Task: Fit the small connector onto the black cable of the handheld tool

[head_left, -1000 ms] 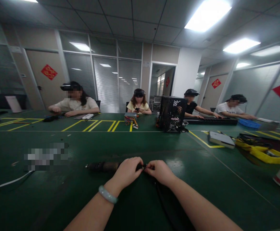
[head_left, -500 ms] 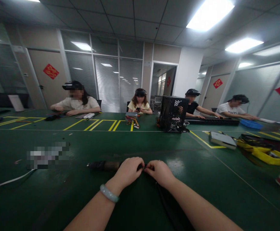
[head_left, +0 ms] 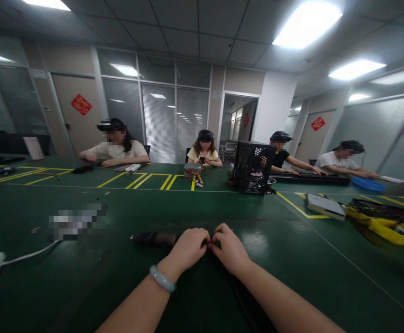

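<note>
My left hand (head_left: 191, 247), a pale bangle (head_left: 162, 279) on its wrist, has thumb and fingers pinched together at the middle of the green table (head_left: 125, 296). Meeting it fingertip to fingertip is my right hand (head_left: 230, 247), also closed in a pinch. Something tiny with a reddish tint is between the fingertips, too small to name. A dark corded tool that looks like an electric screwdriver (head_left: 158, 239) lies behind my left hand, its tip pointing left and its rear part hidden. A black cable (head_left: 241, 300) runs from below my right hand toward me.
A black computer case (head_left: 252, 167) stands across the table, beside a power supply unit (head_left: 192, 170) with loose wires. On the right are a silver box (head_left: 325, 206) and a yellow tray (head_left: 398, 232). A white cable (head_left: 30, 252) lies left. Several people sit along the far side.
The view has shifted slightly, so the room and table sit a little further right. Both hands stay together, with the right fingers raised and arched somewhat more.
</note>
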### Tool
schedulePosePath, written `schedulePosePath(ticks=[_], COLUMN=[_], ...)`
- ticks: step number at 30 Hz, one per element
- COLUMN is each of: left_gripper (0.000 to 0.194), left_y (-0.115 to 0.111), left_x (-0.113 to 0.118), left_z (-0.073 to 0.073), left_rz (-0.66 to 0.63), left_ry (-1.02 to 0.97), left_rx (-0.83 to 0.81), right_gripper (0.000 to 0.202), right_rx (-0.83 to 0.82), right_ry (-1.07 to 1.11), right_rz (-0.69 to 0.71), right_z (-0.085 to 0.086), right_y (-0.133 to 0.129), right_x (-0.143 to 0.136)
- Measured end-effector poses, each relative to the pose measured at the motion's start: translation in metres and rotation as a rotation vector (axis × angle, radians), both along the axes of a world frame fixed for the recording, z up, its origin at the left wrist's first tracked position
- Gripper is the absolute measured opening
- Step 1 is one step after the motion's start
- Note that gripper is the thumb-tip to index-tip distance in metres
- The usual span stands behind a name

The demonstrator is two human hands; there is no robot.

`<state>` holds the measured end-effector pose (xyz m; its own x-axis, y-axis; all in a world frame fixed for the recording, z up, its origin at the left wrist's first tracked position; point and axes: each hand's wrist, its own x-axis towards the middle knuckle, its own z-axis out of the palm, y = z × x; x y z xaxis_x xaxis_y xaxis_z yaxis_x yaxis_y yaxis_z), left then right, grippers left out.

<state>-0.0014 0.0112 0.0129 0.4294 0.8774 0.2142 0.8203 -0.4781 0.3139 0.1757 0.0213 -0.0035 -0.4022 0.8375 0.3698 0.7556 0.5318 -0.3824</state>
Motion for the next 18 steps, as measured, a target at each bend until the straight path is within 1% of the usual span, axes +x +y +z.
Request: schedulePosePath(ticks=[4, 7, 10, 13, 15, 18], left_gripper=[0.015, 0.023, 0.032, 0.033, 0.034, 0.035], left_y=[-0.001, -0.003, -0.006, -0.008, -0.008, -0.006], left_x=[-0.001, -0.002, -0.004, -0.006, -0.006, -0.007], left_z=[-0.001, 0.001, 0.005, 0.009, 0.01, 0.009], left_rz=[-0.009, -0.022, -0.044, -0.035, -0.012, 0.017], left_ry=[0.02, -0.011, -0.068, -0.102, -0.135, -0.192], left_rx=[0.014, 0.049, 0.1, 0.145, 0.189, 0.253], right_gripper=[0.008, 0.012, 0.018, 0.023, 0.023, 0.016], right_rx=[-0.075, -0.107, -0.101, -0.099, -0.099, -0.074], right_ry=[-0.028, -0.101, -0.162, -0.189, -0.183, -0.176], right_rz=[0.02, 0.003, 0.002, 0.013, 0.008, -0.023], right_z=[0.001, 0.002, 0.001, 0.001, 0.002, 0.005], right_y=[0.003, 0.006, 0.007, 0.008, 0.01, 0.014], right_x=[-0.004, -0.009, -0.014, -0.016, -0.016, -0.01])
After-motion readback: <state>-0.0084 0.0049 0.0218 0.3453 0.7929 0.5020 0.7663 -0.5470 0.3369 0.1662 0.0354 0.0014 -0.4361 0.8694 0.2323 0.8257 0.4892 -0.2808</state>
